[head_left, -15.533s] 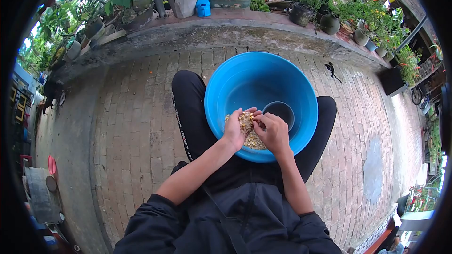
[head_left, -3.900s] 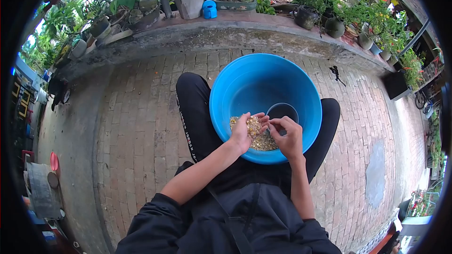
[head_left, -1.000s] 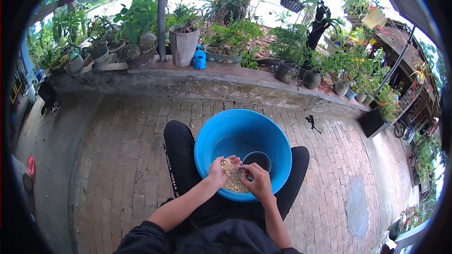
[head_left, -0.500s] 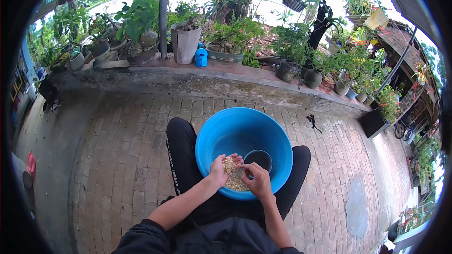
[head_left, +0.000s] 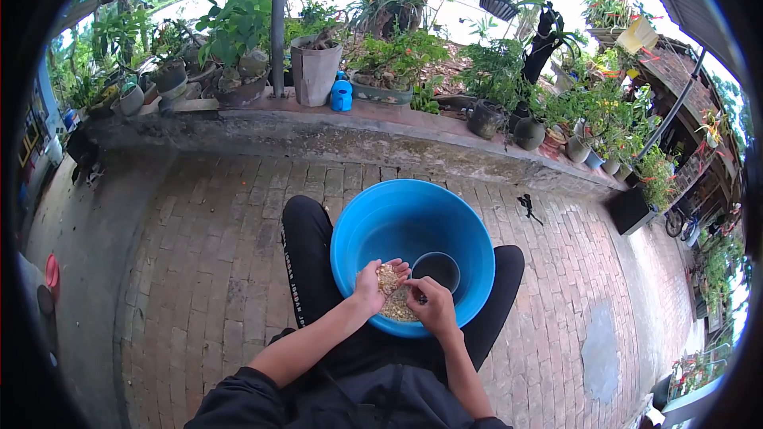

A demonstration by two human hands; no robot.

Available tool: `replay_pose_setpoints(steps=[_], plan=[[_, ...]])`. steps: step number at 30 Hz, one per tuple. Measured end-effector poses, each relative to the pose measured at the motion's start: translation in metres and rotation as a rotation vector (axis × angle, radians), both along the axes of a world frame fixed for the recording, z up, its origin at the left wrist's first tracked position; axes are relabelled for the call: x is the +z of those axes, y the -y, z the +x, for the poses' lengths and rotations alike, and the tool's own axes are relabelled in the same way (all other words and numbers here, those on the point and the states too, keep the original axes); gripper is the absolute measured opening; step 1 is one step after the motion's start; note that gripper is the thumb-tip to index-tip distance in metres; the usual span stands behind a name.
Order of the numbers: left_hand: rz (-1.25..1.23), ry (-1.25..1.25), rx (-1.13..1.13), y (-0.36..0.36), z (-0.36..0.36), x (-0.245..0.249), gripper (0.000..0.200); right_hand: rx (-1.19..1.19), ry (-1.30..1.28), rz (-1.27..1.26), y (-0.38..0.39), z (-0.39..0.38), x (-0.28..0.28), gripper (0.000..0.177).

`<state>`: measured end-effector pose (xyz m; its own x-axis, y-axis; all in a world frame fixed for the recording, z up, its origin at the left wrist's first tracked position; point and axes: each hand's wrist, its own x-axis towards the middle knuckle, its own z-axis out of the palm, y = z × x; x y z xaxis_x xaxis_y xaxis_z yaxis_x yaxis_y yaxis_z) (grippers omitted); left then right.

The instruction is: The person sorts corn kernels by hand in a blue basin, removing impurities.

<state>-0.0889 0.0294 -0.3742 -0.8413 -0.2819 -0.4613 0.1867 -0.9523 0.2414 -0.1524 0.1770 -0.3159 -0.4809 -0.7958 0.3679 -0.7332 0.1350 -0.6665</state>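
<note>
A large blue plastic basin (head_left: 469, 226) stands between my legs. Over its near left part my left hand (head_left: 369, 286) is turned palm up and cupped, holding a heap of pale yellow-brown grain (head_left: 388, 279). My right hand (head_left: 435, 307) hovers just right of that palm, thumb and fingers pinched close to the grain; whatever lies between the fingertips is too small to make out. More loose grain (head_left: 400, 311) covers the near bottom of the basin, below both hands. Inside the basin, behind my right hand, sits a round dark bowl (head_left: 439, 267), partly covered by that hand.
Brick paving (head_left: 214, 270) surrounds the basin. Ahead runs a low wall (head_left: 342, 139) bearing potted plants and a blue watering can (head_left: 341, 95). A small black object (head_left: 528, 207) lies on the bricks to the right. A dark animal (head_left: 83, 151) appears at the far left.
My right fingers have shifted very slightly at the edge of my left palm. Otherwise the hands, the grain and the basin look the same, with a tiny shift of the camera.
</note>
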Motion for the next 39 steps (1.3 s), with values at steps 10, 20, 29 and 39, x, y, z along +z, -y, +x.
replay_pose_setpoints(steps=[10, 20, 29, 39], plan=[[-0.018, 0.000, -0.008, 0.000, 0.000, -0.001, 0.045, -0.004, -0.007, -0.006, 0.001, -0.001, -0.001, 0.027], [-0.023, 0.013, -0.008, 0.000, 0.002, 0.005, 0.045, -0.032, 0.000, -0.016, 0.002, 0.000, 0.002, 0.028], [0.005, 0.004, -0.016, -0.002, 0.004, 0.012, 0.046, 0.021, -0.031, -0.021, 0.014, 0.004, 0.008, 0.024], [-0.091, 0.042, -0.059, -0.002, 0.007, 0.014, 0.047, 0.098, -0.227, 0.046, 0.031, 0.008, 0.005, 0.021]])
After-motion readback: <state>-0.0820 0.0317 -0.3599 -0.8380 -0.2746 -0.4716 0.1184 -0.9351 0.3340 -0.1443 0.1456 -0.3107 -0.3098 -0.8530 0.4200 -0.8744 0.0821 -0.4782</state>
